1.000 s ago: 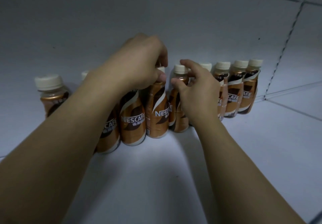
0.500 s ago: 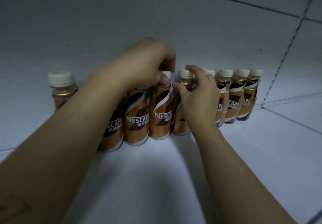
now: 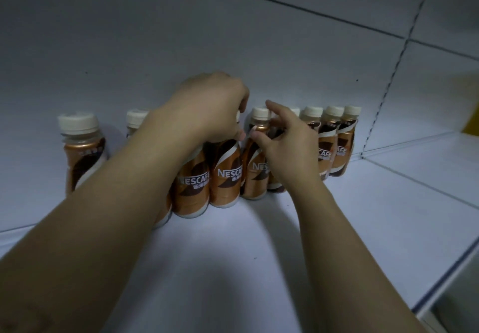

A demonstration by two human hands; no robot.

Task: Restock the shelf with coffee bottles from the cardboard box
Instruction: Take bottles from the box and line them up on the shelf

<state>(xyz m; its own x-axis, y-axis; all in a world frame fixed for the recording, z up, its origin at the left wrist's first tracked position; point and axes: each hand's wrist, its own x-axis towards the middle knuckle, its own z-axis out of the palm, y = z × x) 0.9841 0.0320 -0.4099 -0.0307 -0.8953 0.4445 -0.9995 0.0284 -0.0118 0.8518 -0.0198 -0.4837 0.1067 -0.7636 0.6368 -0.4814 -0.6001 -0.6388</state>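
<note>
A row of brown Nescafe coffee bottles with white caps stands along the back of the white shelf. My left hand is closed over the cap and neck of a middle bottle. My right hand sits just to its right, thumb and forefinger pinching the neck of the neighbouring bottle. Another bottle leans against my left forearm. One bottle stands apart at the far left. Three bottles stand upright at the right end. The cardboard box is out of view.
The white back wall rises right behind the bottles. A perforated upright strip divides this bay from the one on the right. The shelf's front edge runs down the right side. Something yellow shows at the far right.
Both hands have stayed on the middle bottles' necks while the view shifted and came closer. My right hand's fingers moved from the cap down to the neck.
</note>
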